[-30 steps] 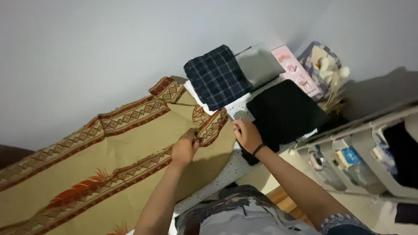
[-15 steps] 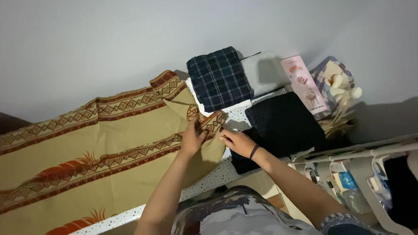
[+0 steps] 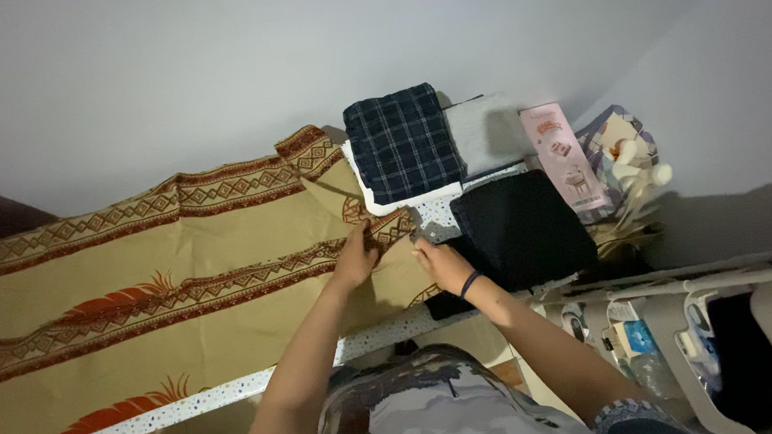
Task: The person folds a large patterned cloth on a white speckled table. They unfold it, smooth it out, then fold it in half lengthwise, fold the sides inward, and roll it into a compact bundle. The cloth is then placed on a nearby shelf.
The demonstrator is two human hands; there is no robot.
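**A:** What are the two hands doing?

**B:** Both are working on the tan patterned cloth [image 3: 162,290] that is lying spread across the speckled white counter [image 3: 386,334]. The left hand [image 3: 355,255] is gripping the cloth's right end, with its fingers curled down over a fold in the fabric. The right hand [image 3: 438,263] is sitting just beside it, to its right, with its fingers bent and closing on the same edge of the cloth. I cannot tell how much fabric that hand is actually pinching, since its fingertips are hidden.

**A:** Where is the rest of the cloth lying?

**B:** It is stretching away to the left of the left hand, covering most of the counter, with dark red diamond bands and orange feather shapes running along it. One corner is folding up beyond the hands, against the wall.

**A:** What is sitting around the hands?

**B:** Just beyond them a folded navy plaid garment [image 3: 403,142] is resting on a white one, and a folded grey piece [image 3: 487,133] is lying next to that. Touching the right hand's far side, a folded black garment [image 3: 520,229] is lying flat. Further right a pink box [image 3: 563,157] is leaning by a checked bag [image 3: 622,157]. A dark band [image 3: 470,283] is circling the right wrist.
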